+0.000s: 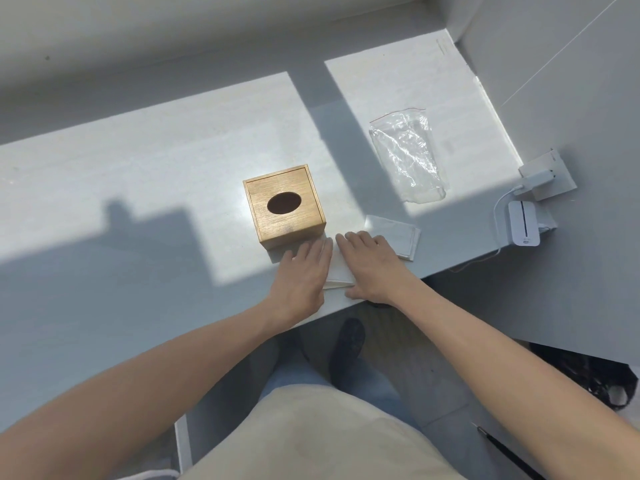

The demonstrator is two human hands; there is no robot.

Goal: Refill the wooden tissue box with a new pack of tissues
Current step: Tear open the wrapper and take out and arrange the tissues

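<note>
White and broad, the desk (138,174) runs across under me, striped with window light and shadow, its near edge right at my wrists. On it, largest first, the wooden tissue box (284,206) stands upright with its lid on, and the oval slot looks dark, so I judge it is unfilled. It should be stiff and fairly light, best taken by its side walls; the seam round the top suggests the lid slides, though I cannot be sure which way. Farther right, well apart, lies a crumpled clear plastic bag (407,157), flat and apparently emptied. Nearer, the stack of tissues (337,271) lies just beside the box's near right corner. My left hand (304,273) and right hand (369,268) both rest flat on it, fingers spread and gripping nothing, pressing it down. That stack will be soft, light and floppy, so I would pinch it from both long edges and keep it squared. A second, smaller folded wad (398,237) sits just right of my right hand. At the desk's far right a white charger and cable (523,226) lie clear of the work; nothing blocks the box.
</note>
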